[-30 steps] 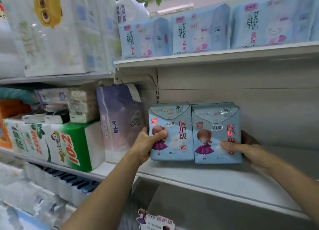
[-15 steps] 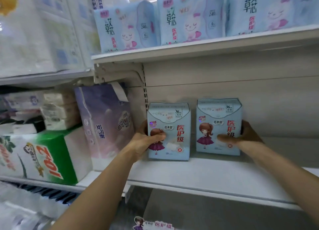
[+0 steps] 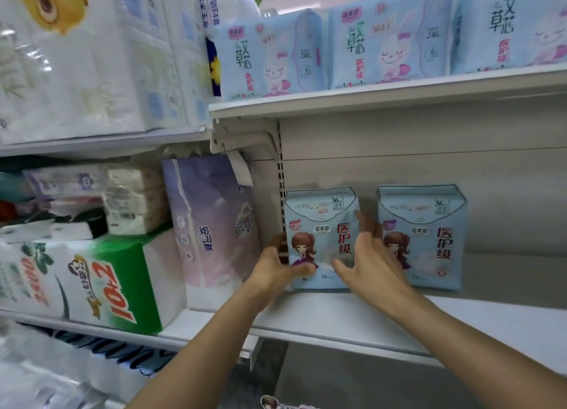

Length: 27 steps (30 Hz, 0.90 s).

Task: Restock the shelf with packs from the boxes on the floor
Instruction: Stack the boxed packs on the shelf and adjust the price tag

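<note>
— Pale blue, both of them: the left pack [image 3: 322, 238] and the right pack [image 3: 422, 237] stand upright on the white shelf [image 3: 322, 316], printed faces outward, long sides vertical, flaps at the top, a gap between them.

— And the hands?

— The left hand [image 3: 277, 267] grasps the left pack at its lower left edge, thumb across the front, the other fingers curled behind (mostly hidden by the pack). The right hand [image 3: 366, 255] is spread loose, fingers [image 3: 365, 224] reaching up along that same pack's right edge; whether they press it or only brush it, I cannot tell, as they are blurred. It grips nothing.

— Anything cut off?

— The right hand covers the right pack's lower left corner. Left of the packs leans a purple bag [image 3: 211, 221], beside a green and white tissue bundle [image 3: 101, 283]. Bigger blue packs [image 3: 331, 46] line the shelf above.
</note>
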Available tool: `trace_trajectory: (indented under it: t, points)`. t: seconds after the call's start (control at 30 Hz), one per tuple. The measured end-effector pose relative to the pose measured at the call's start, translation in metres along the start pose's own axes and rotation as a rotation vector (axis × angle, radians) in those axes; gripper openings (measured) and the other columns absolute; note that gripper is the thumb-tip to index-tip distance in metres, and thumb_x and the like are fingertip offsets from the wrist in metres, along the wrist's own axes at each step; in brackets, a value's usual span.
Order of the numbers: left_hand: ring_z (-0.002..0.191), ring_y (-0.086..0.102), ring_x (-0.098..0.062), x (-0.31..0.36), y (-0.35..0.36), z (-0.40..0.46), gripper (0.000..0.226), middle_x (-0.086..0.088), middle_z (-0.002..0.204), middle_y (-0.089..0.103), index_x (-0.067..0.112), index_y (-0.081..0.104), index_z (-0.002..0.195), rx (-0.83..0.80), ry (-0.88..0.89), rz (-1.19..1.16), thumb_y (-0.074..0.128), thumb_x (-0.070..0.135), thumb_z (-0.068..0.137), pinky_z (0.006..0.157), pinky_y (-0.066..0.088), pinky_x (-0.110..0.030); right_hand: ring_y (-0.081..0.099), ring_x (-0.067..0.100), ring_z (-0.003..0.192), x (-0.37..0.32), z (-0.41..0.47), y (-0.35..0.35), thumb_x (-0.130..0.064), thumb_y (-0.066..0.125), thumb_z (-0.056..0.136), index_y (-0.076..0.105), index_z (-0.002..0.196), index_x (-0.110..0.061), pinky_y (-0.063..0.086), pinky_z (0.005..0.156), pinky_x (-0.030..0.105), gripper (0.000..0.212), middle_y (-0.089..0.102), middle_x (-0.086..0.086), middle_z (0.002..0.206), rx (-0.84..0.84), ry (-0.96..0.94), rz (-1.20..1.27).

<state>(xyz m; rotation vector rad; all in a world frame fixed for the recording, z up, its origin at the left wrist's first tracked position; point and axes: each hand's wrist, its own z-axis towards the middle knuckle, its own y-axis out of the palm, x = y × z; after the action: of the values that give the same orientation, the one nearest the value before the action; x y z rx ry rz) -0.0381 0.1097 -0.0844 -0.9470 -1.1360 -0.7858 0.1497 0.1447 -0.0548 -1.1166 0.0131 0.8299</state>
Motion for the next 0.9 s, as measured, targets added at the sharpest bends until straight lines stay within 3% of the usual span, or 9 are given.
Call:
trace_trajectory:
  t: [0.07,0.17,0.27,0.33,0.4,0.53,0.63,0.73,0.9]
  points:
    - [0.096,0.069,-0.014,-0.007,-0.002,0.004,0.064,0.002,0.107,0.071,0.018,0.057,0.123,0.022,0.000,0.069,0.089,0.015,0.068,0.081,0.059,-0.031,0.062,0.026,0.067,0.001,0.011,0.008,-0.035,0.062,0.088,0.024,0.132,-0.013,0.052,0.061,0.035,0.062,0.062,0.009,0.096,0.015,0.020,-0.003]
    - [0.098,0.071,-0.017,-0.013,-0.004,0.015,0.072,-0.001,0.111,0.072,0.020,0.055,0.128,0.007,0.022,0.085,0.089,0.014,0.065,0.084,0.060,-0.038,0.057,0.024,0.060,0.002,0.025,0.017,-0.023,0.067,0.083,0.009,0.134,-0.024,0.047,0.056,0.031,0.077,0.058,0.013,0.110,0.036,0.058,0.047]
    - [0.102,0.067,-0.018,-0.016,0.001,0.029,0.064,0.000,0.111,0.068,0.027,0.053,0.117,0.043,0.054,0.017,0.078,-0.010,0.071,0.081,0.059,-0.028,0.063,0.030,0.087,-0.003,0.034,0.021,-0.020,0.070,0.083,0.018,0.133,-0.018,0.055,0.067,0.040,0.072,0.047,0.011,0.125,0.055,0.065,0.063]
    - [0.099,0.063,-0.010,-0.014,0.008,0.037,0.066,0.007,0.109,0.064,0.034,0.051,0.106,0.080,0.091,0.023,0.069,-0.021,0.073,0.075,0.055,-0.016,0.054,0.030,0.113,-0.004,0.042,0.025,-0.021,0.068,0.085,0.020,0.136,-0.012,0.053,0.083,0.042,0.070,0.044,0.011,0.132,0.035,0.060,0.025]
    - [0.101,0.062,-0.009,-0.015,0.012,0.048,0.071,0.007,0.111,0.061,0.035,0.048,0.105,0.116,0.123,0.073,0.063,-0.026,0.072,0.074,0.054,-0.015,0.043,0.030,0.124,-0.005,0.050,0.028,-0.022,0.064,0.088,0.018,0.140,-0.009,0.047,0.096,0.042,0.071,0.042,0.013,0.137,-0.017,0.082,-0.015]
    - [0.116,0.059,-0.025,-0.018,0.016,0.074,0.063,-0.001,0.126,0.059,0.023,0.047,0.126,0.166,0.160,0.293,0.066,-0.010,0.076,0.094,0.053,-0.035,0.048,0.032,0.125,-0.005,0.061,0.038,-0.018,0.061,0.090,0.007,0.147,-0.015,0.046,0.097,0.043,0.079,0.034,0.010,0.146,-0.113,0.121,0.047]
    - [0.122,0.055,-0.026,-0.017,0.018,0.090,0.071,-0.007,0.135,0.055,0.015,0.039,0.141,0.164,0.135,0.385,0.068,-0.002,0.079,0.100,0.049,-0.037,0.049,0.030,0.126,-0.002,0.068,0.043,-0.017,0.062,0.089,-0.002,0.150,-0.017,0.047,0.095,0.041,0.088,0.030,0.008,0.148,-0.144,0.117,0.061]
    - [0.123,0.055,-0.029,-0.022,0.021,0.103,0.075,-0.010,0.135,0.056,0.014,0.036,0.144,0.172,0.145,0.400,0.068,0.000,0.078,0.101,0.048,-0.041,0.046,0.028,0.129,0.003,0.074,0.047,-0.014,0.063,0.087,-0.001,0.150,-0.016,0.048,0.098,0.040,0.089,0.029,0.010,0.147,-0.176,0.087,0.079]
    - [0.123,0.055,-0.028,-0.025,0.025,0.110,0.062,-0.009,0.133,0.058,0.011,0.044,0.136,0.235,0.170,0.411,0.064,-0.002,0.078,0.102,0.047,-0.043,0.041,0.028,0.133,0.006,0.077,0.049,-0.015,0.062,0.086,-0.001,0.151,-0.013,0.045,0.103,0.041,0.091,0.022,0.010,0.151,-0.226,0.033,0.104]
